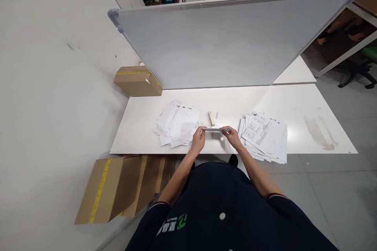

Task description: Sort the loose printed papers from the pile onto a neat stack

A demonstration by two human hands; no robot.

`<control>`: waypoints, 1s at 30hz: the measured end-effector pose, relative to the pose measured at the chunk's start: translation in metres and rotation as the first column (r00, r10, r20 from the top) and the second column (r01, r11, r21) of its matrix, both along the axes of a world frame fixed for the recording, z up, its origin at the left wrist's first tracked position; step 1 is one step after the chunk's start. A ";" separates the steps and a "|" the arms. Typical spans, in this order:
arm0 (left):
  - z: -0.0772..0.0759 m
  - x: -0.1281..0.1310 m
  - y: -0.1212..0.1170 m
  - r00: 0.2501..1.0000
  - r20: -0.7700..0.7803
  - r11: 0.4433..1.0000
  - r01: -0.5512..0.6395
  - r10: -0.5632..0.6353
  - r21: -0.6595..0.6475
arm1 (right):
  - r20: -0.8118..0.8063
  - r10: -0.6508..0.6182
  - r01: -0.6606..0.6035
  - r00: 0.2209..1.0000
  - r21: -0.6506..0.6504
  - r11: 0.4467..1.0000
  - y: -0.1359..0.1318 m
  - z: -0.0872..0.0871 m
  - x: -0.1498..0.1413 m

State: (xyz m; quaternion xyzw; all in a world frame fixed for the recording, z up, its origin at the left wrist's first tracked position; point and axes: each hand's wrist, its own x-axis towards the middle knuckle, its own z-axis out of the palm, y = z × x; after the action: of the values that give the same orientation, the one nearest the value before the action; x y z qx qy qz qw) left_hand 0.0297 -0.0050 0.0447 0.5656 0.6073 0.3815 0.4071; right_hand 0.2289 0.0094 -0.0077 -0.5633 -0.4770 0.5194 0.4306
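Observation:
Between my hands, just above the table's front part, a thin greyish sheaf of paper (216, 130) shows almost edge-on; how many sheets it has I cannot tell. My left hand (198, 140) pinches its left end, with the thumb and fingers closed. At the other end, my right hand (231, 137) grips it the same way. Just beyond the sheaf lies a small beige block (211, 118). A loose pile of printed papers (184, 123) is left of my left hand. Another pile of printed sheets (265, 135), fanned unevenly, lies right of my right hand.
A whiteboard (212, 47) stands along the back of the white table (297, 125). One cardboard box (138, 82) sits at the back left corner. More cardboard boxes (107, 188) are on the floor at left, beside the wall. A dark smudge marks the tabletop at right.

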 end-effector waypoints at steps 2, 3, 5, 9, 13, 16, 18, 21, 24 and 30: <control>-0.001 0.000 0.001 1.000 -0.002 1.000 0.010 -0.010 -0.009 | 0.020 0.007 -0.007 1.000 -0.006 1.000 0.001 -0.001 0.001; -0.002 -0.001 0.001 1.000 -0.001 1.000 0.013 -0.013 -0.012 | 0.033 0.008 -0.008 0.999 0.002 1.000 0.002 -0.002 0.001; -0.004 -0.001 0.002 1.000 0.002 1.000 0.014 -0.013 -0.010 | 0.051 0.012 -0.014 0.999 0.037 0.999 0.003 -0.003 0.002; -0.009 -0.002 0.004 1.000 -0.005 1.000 0.017 -0.017 -0.020 | 0.057 0.013 -0.014 0.998 0.018 1.000 0.007 -0.005 0.001; -0.012 -0.005 0.007 1.000 -0.018 1.000 0.009 -0.009 -0.028 | 0.078 -0.013 0.014 0.997 -0.021 1.000 0.010 -0.001 0.001; -0.003 -0.010 0.011 0.999 -0.013 0.999 -0.032 0.032 0.019 | 0.137 0.010 -0.009 0.991 -0.007 1.000 0.012 0.011 0.003; 0.010 -0.014 0.013 0.993 -0.103 0.994 -0.053 0.063 0.098 | 0.211 0.067 -0.072 0.975 0.013 0.997 0.013 0.024 0.006; 0.036 -0.016 0.018 0.927 -0.372 0.981 0.030 0.045 0.193 | 0.342 0.189 -0.210 0.921 0.026 0.977 0.014 0.045 0.006; 0.058 -0.015 0.023 0.859 -0.486 0.961 0.250 -0.161 0.123 | 0.475 0.323 -0.372 0.819 0.009 0.928 0.015 0.063 0.002; 0.056 -0.024 0.029 0.903 -0.192 0.923 0.375 -0.385 -0.088 | 0.582 0.409 -0.460 0.703 -0.067 0.885 0.015 0.081 0.013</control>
State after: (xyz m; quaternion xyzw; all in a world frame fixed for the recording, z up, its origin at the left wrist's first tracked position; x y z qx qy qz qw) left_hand 0.0061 0.0243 0.1004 0.6994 0.5332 0.2193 0.4225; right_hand 0.2422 0.0242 0.0729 -0.5473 -0.7255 0.3884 0.1526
